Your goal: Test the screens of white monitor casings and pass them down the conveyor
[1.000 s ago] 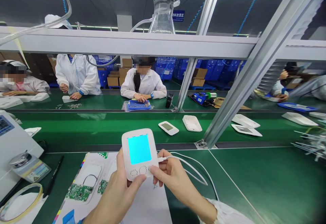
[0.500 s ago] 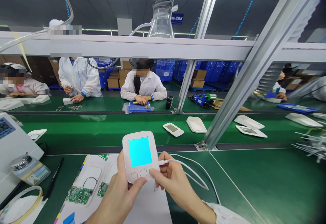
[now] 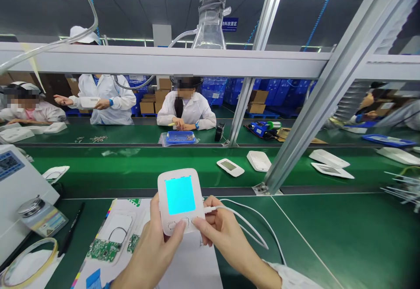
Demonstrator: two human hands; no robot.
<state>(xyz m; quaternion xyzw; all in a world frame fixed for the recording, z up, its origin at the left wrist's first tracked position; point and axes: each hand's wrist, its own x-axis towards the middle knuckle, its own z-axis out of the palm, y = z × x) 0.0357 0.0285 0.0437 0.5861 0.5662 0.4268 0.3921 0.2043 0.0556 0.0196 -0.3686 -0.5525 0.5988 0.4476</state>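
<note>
A white handheld device (image 3: 163, 192) with a bright cyan screen and round buttons below it is held up between my two hands. My left hand (image 3: 155, 241) wraps round its left side, the thumb lying on the middle button. My right hand (image 3: 226, 236) grips the lower right corner, its thumb on the right button. A white cable (image 3: 252, 230) is plugged into the device's right side, next to my right fingers, and loops away to the right. Beneath lies a printed sheet (image 3: 193, 267) picturing green circuit boards (image 3: 104, 249).
A conveyor belt (image 3: 108, 175) beyond the bench carries white housings (image 3: 259, 161) and a display panel (image 3: 230, 167). A metal post (image 3: 295, 118) stands front right. Left are a dispenser bottle (image 3: 42, 216), a tape roll (image 3: 29, 262) and a black pen-like tool (image 3: 72, 227). Co-workers sit opposite.
My left thumb has shifted up onto the middle button. Items on the belt have moved right. The standing co-worker across has lifted a white housing off the table.
</note>
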